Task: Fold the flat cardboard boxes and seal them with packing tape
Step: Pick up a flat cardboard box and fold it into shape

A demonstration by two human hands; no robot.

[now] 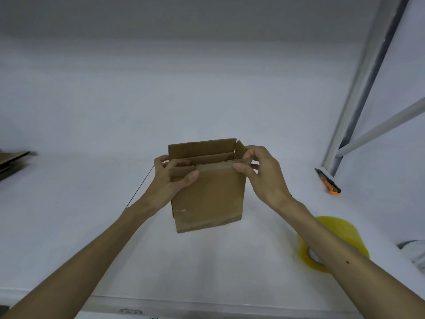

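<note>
From the head view, I judge the job about midway for this cardboard box [208, 194]. It is already opened out and stands upright on the white surface [92, 226], straight ahead of me, but its top is open and no tape crosses it. A paler band runs along the bottom edge; I cannot tell whether that is tape.

My left grip [171, 178] pinches the near top flap at its left corner, thumb outside and fingers inside. My right grip [264, 176] pinches the same flap at the right corner. The far flap stands up.

The box is plain brown, slightly scuffed, with creased flaps. The yellow tape roll [338, 236] lies near my right forearm. Flat cardboard [13, 160] waits at the left edge, so more boxes are likely left.
</note>
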